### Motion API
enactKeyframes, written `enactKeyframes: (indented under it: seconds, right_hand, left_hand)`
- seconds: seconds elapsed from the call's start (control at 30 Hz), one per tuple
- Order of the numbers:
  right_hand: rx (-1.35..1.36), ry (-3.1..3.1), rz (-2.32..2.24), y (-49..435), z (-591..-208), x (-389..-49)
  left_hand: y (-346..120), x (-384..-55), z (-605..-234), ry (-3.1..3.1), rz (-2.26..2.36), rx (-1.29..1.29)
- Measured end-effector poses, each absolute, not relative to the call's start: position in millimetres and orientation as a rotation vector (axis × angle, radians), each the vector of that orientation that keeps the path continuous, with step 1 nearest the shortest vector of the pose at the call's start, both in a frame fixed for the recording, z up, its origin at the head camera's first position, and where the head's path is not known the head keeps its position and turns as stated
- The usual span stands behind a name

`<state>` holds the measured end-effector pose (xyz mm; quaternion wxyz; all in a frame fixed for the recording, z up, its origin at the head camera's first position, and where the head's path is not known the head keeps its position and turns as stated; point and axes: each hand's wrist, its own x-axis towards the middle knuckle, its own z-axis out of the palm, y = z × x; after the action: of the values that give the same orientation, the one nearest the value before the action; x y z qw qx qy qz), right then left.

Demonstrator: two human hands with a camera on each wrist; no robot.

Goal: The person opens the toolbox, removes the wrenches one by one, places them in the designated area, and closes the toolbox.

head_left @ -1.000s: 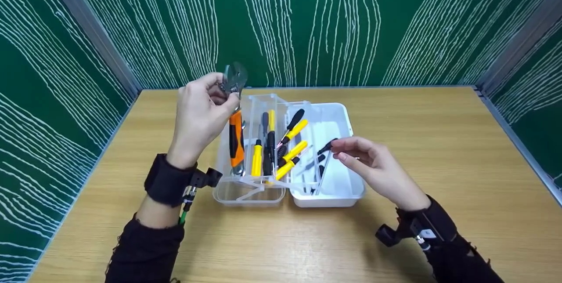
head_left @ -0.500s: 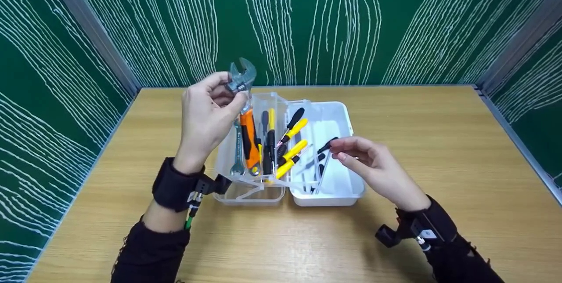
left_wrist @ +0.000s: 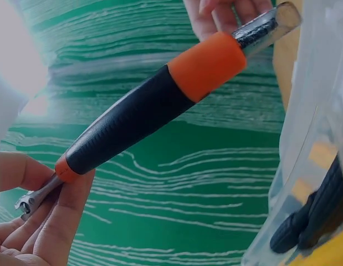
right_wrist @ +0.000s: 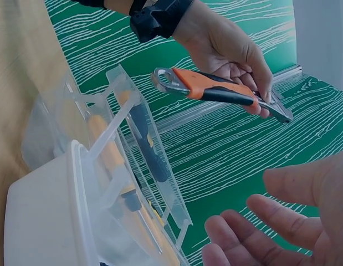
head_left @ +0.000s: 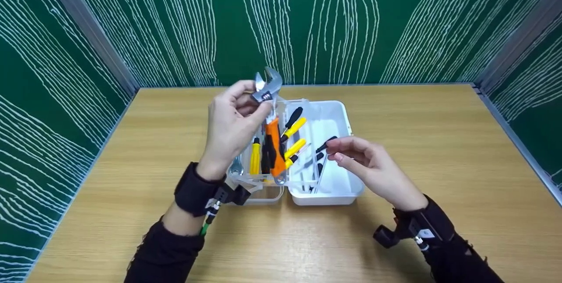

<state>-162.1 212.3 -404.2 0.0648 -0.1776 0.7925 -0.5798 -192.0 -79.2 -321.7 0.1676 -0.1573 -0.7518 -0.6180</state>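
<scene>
Left hand (head_left: 235,127) is holding an adjustable wrench (head_left: 272,130) by the neck just under its head, thumb and fingers closing on the metal. The wrench is hanging head up, its orange and black handle slanting down over the clear trays (right_wrist: 175,197) of an open toolbox; the right wrist view is showing the handle apart from the trays. Toolbox is standing near the middle of the desk's (head_left: 439,151) far edge, set in from it, its white base (head_left: 325,199) lying on the side toward the desk's right edge. Right hand (head_left: 366,166) is hovering by that base, fingers loosely bent, thumb well apart from them, gripping nothing. In the head view its fingertips are appearing beside a black tool (head_left: 326,143); contact cannot be told. Toward the desk's left edge, a plain metal spanner (head_left: 236,167) is showing only in part behind the left wrist, with a yellow-handled screwdriver (head_left: 255,158) lying next to it. More black and yellow handles (head_left: 295,148) are slanting between the wrench and the white base. Behind the desk's far edge a green wall (head_left: 303,23) is carrying wavy white lines. Both wrists are wearing black straps (head_left: 199,190).
</scene>
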Motion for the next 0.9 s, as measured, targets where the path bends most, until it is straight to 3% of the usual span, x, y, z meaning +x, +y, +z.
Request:
enactKeyframes:
  seconds: [0.9]
  right_hand:
    - [-0.552, 2.106, -1.780, 199, -408, -154]
  left_hand:
    - [-20, -184, -358, -2.127, -1.972, -0.637]
